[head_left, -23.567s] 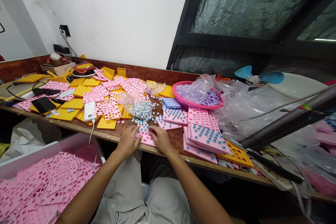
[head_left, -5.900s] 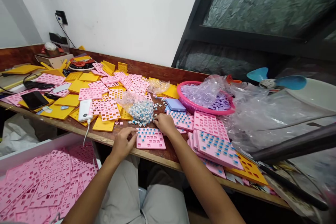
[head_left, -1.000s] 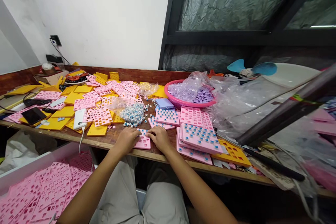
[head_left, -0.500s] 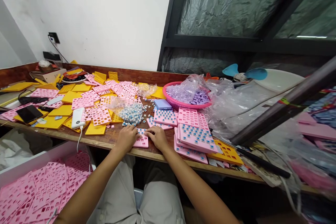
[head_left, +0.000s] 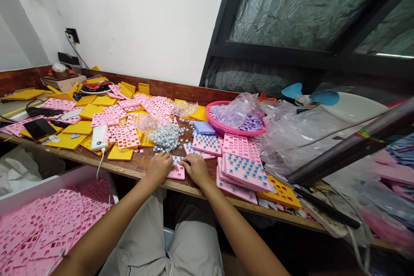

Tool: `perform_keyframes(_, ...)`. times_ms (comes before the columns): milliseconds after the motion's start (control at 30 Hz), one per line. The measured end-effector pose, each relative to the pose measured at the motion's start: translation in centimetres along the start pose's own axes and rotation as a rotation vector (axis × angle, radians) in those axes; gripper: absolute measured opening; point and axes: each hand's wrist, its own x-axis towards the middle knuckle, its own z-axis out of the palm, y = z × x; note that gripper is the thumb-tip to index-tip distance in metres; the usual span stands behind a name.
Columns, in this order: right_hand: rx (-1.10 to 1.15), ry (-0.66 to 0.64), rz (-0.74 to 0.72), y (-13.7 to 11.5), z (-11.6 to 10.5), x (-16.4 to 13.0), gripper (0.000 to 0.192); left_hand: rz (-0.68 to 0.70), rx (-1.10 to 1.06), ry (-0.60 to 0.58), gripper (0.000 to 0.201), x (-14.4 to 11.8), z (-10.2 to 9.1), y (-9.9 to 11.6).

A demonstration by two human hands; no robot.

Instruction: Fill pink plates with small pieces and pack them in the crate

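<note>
1. Near left, below the bench (head_left: 142, 164): white box (head_left: 69, 177), loaded with pink cut-out plates (head_left: 58, 220).
2. Bench front edge: pink plate (head_left: 176, 174) lies flat between the two hands, part-fitted with blue-and-white pieces; open cut-outs show toward the near side.
3. Left hand (head_left: 161, 168): fingers curled, at the plate's left side; grip cannot be told.
4. Right hand (head_left: 195, 168): thumb and fingers drawn close over the plate's right side; whether a piece is pinched cannot be told.
5. Right of the hands: stacked plates (head_left: 247, 170), the upper near one set with blue-topped pieces.
6. Left: white power bank (head_left: 99, 138), cable attached; marking on its face too small to read.
7. Just beyond the hands: heap of blue-and-white pieces (head_left: 165, 136).
8. Farther back: pink basket (head_left: 237, 132) holding purple pieces (head_left: 254, 121).
</note>
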Motion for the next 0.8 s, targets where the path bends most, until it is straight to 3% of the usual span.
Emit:
perform_keyframes(167, -0.084, -0.050, -0.013, -0.4, -0.8, 0.2, 0.018, 0.057, -0.113, 0.056, 0.028, -2.5, -0.5, 0.6)
perform_keyframes(267, -0.035, -0.074, -0.053, -0.2, -1.6, 2.0, 0.020, 0.066, -0.263, 0.110, 0.039, -3.8, -0.3, 0.1)
perform_keyframes(367, -0.093, -0.035, -0.047, 0.0, -1.8, 4.9, 0.016, -0.059, -0.382, 0.229, 0.029, -3.2, -0.3, -2.4)
perform_keyframes(433, -0.219, -0.076, -0.045, 0.0, -1.4, 6.7, 0.014, -0.196, -0.371, 0.280, 0.024, -2.0, -0.5, -4.8)
perform_keyframes(567, -0.325, -0.158, -0.043, 0.0, -0.2, 8.7, 0.010, -0.300, -0.308, 0.126, 0.016, 0.7, -1.1, -8.2)
perform_keyframes(667, -0.285, -0.130, -0.031, 0.0, -0.5, 8.5, 0.009, -0.252, -0.291, -0.004, 0.013, 1.6, -0.8, -8.6)
perform_keyframes(800, 0.015, -0.052, -0.051, -0.7, -2.3, 6.0, 0.015, -0.222, -0.286, -0.031, 0.015, 1.8, -0.1, -8.3)
